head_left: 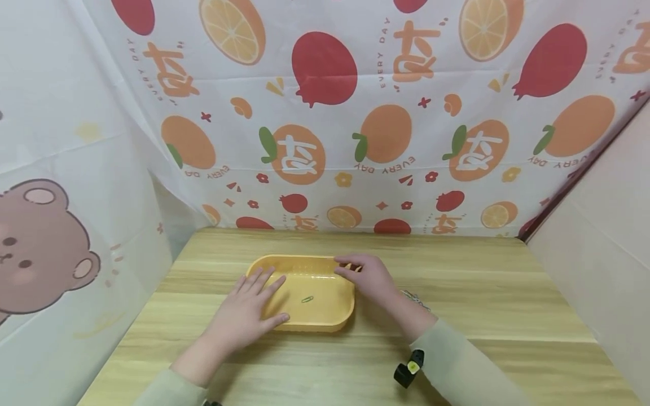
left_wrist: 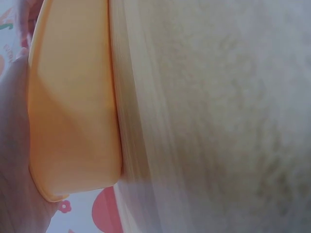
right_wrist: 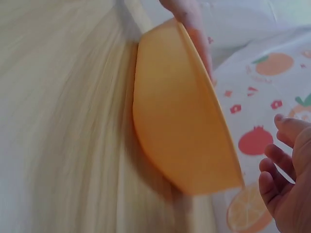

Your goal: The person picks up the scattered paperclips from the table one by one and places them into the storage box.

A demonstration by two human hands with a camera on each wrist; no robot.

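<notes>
A shallow yellow plastic tray [head_left: 319, 326] sits on the wooden table. One small greenish paper clip [head_left: 307, 299] lies on its floor, near the middle. My left hand [head_left: 240, 317] rests across the tray's left end with fingers spread and straight, the thumb over the front rim. At the tray's right back corner is my right hand [head_left: 373, 277], its fingers loosely bent. The right wrist view shows nothing between these fingers [right_wrist: 291, 126], and they are apart from the tray wall [right_wrist: 184, 111].
Several paper clips [head_left: 416, 298] lie in a small heap on the table [head_left: 487, 327], partly hidden by the right forearm. A fruit-print cloth [head_left: 335, 192] hangs along the table's back edge. Pale cloths stand at both sides, the left one with a bear print [head_left: 45, 248].
</notes>
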